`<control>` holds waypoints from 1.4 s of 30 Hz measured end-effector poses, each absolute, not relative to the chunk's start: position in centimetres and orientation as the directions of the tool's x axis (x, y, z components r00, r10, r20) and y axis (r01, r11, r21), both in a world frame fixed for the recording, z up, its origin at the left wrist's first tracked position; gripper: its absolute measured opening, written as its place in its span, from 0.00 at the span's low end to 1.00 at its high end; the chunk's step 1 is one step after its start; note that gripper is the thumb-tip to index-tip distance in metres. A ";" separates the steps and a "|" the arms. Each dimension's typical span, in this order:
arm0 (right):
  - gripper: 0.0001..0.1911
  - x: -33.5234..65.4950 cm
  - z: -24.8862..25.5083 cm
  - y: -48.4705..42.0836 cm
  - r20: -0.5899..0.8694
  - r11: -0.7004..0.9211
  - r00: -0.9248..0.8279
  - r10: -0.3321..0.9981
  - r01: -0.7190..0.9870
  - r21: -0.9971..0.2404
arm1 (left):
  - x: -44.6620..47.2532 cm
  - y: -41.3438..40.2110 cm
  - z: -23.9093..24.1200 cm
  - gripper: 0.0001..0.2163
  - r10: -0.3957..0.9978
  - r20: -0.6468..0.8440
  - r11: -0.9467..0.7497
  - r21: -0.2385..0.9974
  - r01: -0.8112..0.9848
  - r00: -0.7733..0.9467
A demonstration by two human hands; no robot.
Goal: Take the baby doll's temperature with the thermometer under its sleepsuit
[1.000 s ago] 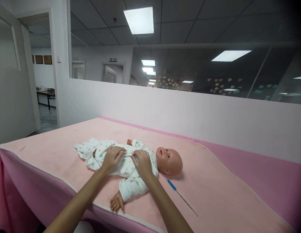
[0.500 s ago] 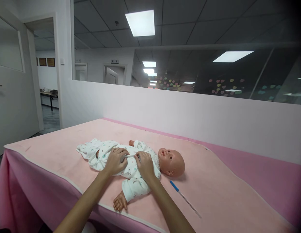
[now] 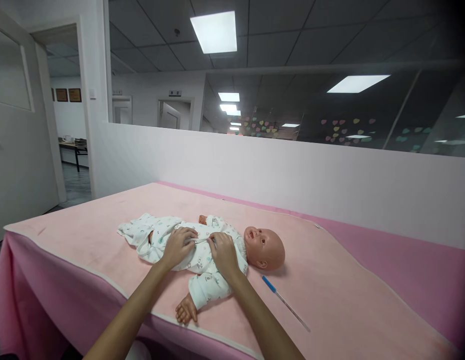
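Note:
A baby doll [image 3: 265,248] lies on its back, its head to the right. It wears a white romper with small prints [image 3: 211,291]. Both my hands rest over its chest and belly, closed on the front of the garment. My left hand [image 3: 180,246] pinches the fabric at the belly. Higher up on the chest, my right hand [image 3: 223,255] grips the same front edge. A white strip of cloth is drawn between the two hands. My fingertips are partly hidden, so any fastener under them cannot be made out.
A thin rod with a blue handle [image 3: 269,284] lies beside the doll's head. The pink mat [image 3: 341,300] covers a table draped in darker pink cloth [image 3: 48,295]. Behind it stands a white wall [image 3: 255,170] with a window above. An open door [image 3: 25,150] is at left.
The camera view shifts slightly. My left hand's fingers have moved a little on the fabric; my right hand stays in place. The doll and rod lie as before.

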State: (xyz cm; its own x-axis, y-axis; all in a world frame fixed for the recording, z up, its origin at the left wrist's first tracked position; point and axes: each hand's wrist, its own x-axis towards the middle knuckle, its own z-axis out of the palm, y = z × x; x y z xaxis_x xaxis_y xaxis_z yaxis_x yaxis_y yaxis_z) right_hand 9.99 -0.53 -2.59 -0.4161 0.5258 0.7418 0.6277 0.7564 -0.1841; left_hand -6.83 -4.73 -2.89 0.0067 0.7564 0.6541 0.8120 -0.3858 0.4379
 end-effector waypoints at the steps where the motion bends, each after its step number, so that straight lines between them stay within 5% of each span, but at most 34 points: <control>1: 0.08 10.0 -2.6 -0.5 0.742 0.756 -0.414 0.528 0.627 -0.187 | -6.9 -4.7 -2.9 0.09 0.760 0.650 -0.388 0.442 0.809 0.009; 42: 0.08 10.0 -2.7 -0.5 0.746 0.753 -0.425 0.513 0.640 -0.154 | -6.8 -5.4 -2.2 0.09 0.779 0.625 -0.504 0.592 0.629 0.036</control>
